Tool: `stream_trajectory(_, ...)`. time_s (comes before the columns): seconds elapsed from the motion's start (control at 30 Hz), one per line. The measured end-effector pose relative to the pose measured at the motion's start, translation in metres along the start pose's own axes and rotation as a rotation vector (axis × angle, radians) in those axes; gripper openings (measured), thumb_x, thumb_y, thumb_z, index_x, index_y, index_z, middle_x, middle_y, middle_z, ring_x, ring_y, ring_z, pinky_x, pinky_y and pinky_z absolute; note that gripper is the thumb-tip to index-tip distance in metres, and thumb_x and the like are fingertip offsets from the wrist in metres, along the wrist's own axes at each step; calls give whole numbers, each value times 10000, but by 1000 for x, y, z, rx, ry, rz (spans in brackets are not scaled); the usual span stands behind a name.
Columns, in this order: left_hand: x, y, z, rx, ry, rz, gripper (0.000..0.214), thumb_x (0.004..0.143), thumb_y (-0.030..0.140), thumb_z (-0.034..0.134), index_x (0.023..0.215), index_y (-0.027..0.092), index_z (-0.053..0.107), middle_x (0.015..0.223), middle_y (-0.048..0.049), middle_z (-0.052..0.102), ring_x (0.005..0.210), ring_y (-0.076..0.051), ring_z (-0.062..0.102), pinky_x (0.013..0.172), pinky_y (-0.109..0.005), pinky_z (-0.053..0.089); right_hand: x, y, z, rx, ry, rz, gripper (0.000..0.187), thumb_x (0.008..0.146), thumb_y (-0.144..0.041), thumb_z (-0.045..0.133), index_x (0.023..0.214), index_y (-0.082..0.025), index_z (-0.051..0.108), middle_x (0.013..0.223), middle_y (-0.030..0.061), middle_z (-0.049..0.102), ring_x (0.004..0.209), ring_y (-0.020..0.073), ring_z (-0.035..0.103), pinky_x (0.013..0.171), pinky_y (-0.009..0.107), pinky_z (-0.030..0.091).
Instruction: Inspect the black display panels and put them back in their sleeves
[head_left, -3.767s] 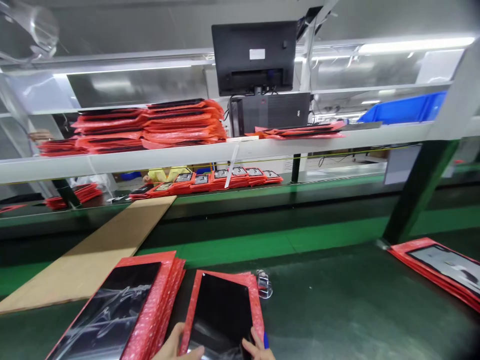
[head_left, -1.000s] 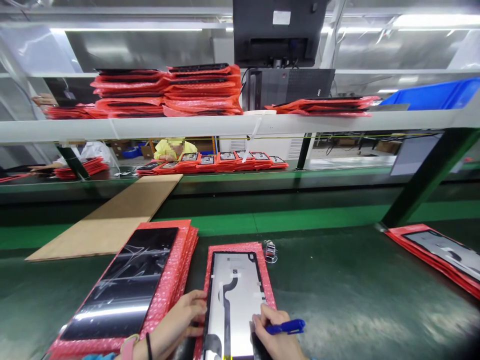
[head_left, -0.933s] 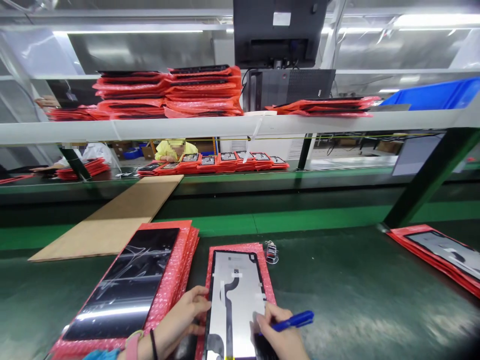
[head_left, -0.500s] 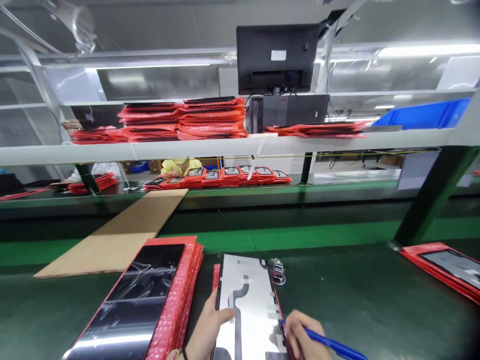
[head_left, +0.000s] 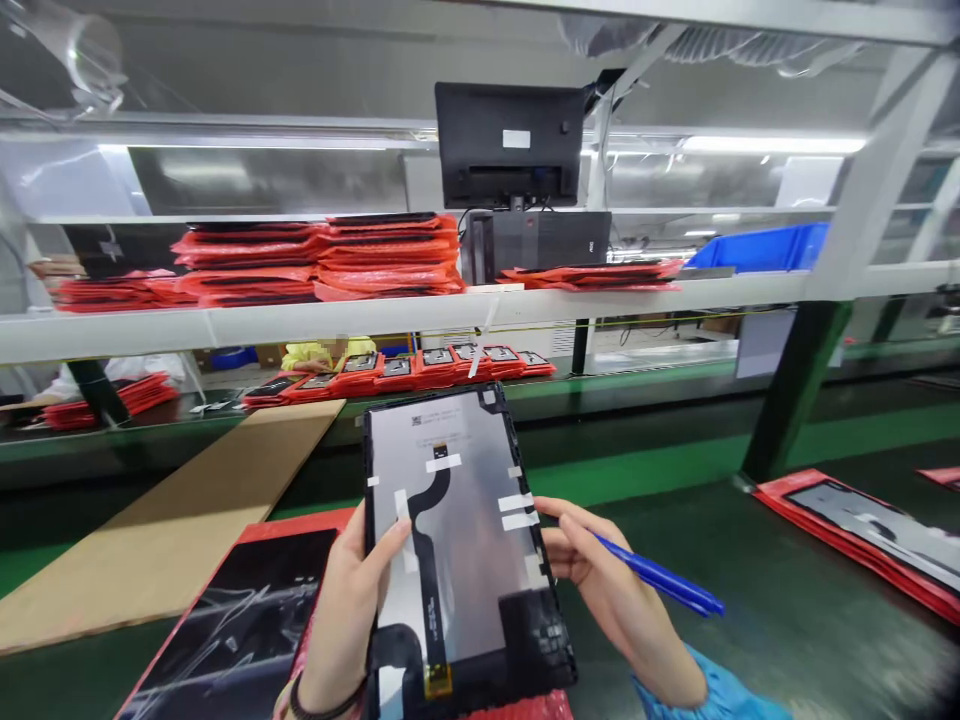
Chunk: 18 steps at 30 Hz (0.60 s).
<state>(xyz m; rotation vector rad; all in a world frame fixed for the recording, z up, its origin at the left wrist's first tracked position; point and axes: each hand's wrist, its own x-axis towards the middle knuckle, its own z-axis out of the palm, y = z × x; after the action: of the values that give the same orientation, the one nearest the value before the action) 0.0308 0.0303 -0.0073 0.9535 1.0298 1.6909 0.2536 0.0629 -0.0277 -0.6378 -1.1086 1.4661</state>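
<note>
A tablet-sized display panel (head_left: 472, 560) is raised and tilted, its silver back with a black flex cable and white tape strips facing me. My left hand (head_left: 352, 590) grips its left edge, thumb lying on the back. At the right edge, the fingers of my right hand (head_left: 600, 580) touch the panel beside two tape strips. A slim blue pen-like tool (head_left: 660, 575) is tucked in that same hand and points away to the right; its exact kind is unclear. Below the panel, a bit of red bubble wrap (head_left: 525, 708) shows.
Left of me lies a stack of red bubble bags topped by a glossy black screen (head_left: 232, 620). A brown board (head_left: 172, 520) bridges toward the back bench. On the right are red-wrapped panels (head_left: 862, 540) by a green post (head_left: 799, 390). A shelf (head_left: 360, 318) crosses ahead, and a person in yellow (head_left: 322, 354) sits beyond.
The panel has been lifted off the bench and tilted up toward me, both hands rising with it. The blue tool's tip has left the panel's edge. My view has shifted to the right.
</note>
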Motion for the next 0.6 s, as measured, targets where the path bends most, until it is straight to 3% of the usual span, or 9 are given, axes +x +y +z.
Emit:
stream_trajectory(0.13,6,6,0,-88,22,-18,669,716,318,759,1333,259,506,1113,-4,728,1054,-219,654,828,-230,536,-4,1,10,-24,54,-46,351,688,-390,792,993,-229,727,873,42,736,743,202,685,646,311,548)
stream_trajectory(0.2,9,6,-4,-103,47,-22,663,705,312,770,1318,258,523,1070,7,742,1045,-197,658,808,-187,533,-3,0,14,-104,58,-90,319,702,-318,782,1005,-236,727,771,6,682,679,156,624,613,267,515)
stream_trajectory(0.37,18,0,-17,-93,74,-70,591,727,308,753,1282,304,552,1141,20,715,1086,-181,637,804,-171,536,11,2,24,-202,-111,-90,364,676,-199,755,1033,-228,692,577,-79,426,527,77,367,488,193,357)
stream_trajectory(0.47,20,-3,-21,-84,100,-72,609,709,311,765,1281,300,557,1143,8,715,1046,-195,659,766,-180,552,19,4,28,-247,-206,-51,331,745,-172,683,1071,-222,648,589,-83,433,526,69,349,500,182,353)
stream_trajectory(0.6,19,-1,-20,-31,93,-71,596,735,323,742,1296,303,543,1138,11,716,1019,-179,667,793,-176,541,22,8,25,-257,-233,-39,326,770,-137,643,1082,-227,629,632,-77,494,556,66,416,542,169,399)
